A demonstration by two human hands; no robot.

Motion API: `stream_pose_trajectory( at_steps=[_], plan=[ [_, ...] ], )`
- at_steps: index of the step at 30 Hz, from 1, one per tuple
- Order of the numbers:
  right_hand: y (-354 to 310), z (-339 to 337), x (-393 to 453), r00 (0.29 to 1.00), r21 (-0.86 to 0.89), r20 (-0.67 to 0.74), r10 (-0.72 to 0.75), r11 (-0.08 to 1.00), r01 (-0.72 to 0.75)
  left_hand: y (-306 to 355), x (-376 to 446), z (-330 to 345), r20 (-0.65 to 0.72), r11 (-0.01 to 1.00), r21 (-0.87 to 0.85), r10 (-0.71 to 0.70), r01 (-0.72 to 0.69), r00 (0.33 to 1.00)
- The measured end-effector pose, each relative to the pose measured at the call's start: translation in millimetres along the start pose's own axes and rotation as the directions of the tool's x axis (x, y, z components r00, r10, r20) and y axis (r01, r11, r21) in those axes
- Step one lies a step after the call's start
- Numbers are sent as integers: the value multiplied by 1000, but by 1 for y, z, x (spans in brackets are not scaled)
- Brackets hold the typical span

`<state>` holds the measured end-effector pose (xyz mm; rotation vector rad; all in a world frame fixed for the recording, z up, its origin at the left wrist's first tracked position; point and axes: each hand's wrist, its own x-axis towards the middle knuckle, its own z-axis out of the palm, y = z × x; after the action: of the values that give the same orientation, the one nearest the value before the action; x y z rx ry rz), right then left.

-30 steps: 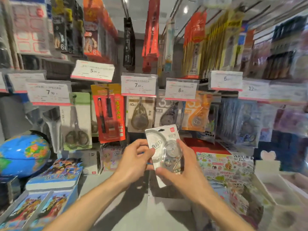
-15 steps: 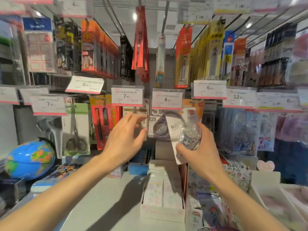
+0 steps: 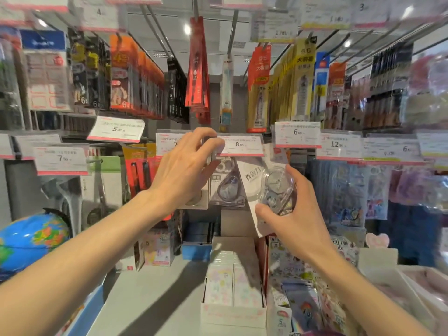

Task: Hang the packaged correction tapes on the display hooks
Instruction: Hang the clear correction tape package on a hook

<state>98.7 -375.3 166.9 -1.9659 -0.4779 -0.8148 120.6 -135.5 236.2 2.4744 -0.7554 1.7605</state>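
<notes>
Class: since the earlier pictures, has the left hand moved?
Yes. The left hand has risen from the held correction tape up to the 8.00 price tag.

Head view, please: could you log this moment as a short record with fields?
setting: stationery shop display with hooks and price tags
right hand: grips a packaged correction tape, tilted, below the 8.00 price tag
left hand: fingers curled at that tag's left edge
already hanging: another correction tape pack under the tag
package on hook: not yet
lower left: globe
</notes>
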Motion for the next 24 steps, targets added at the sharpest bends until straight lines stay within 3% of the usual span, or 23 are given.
stream_pose_trajectory(
  at_steps=[6,12,24],
  plan=[
    [12,0,2,999,-144,14,-37,989,39,-9,12,-2,-87,997,-58,38,-43,996],
    [18,15,13,995,-236,37,-92,967,98,-10,13,-6,-75,996,-90,24,-31,997],
    [7,32,42,991,-278,92,-101,953,123,-11,14,-11,-45,991,-133,-14,8,999]
  ],
)
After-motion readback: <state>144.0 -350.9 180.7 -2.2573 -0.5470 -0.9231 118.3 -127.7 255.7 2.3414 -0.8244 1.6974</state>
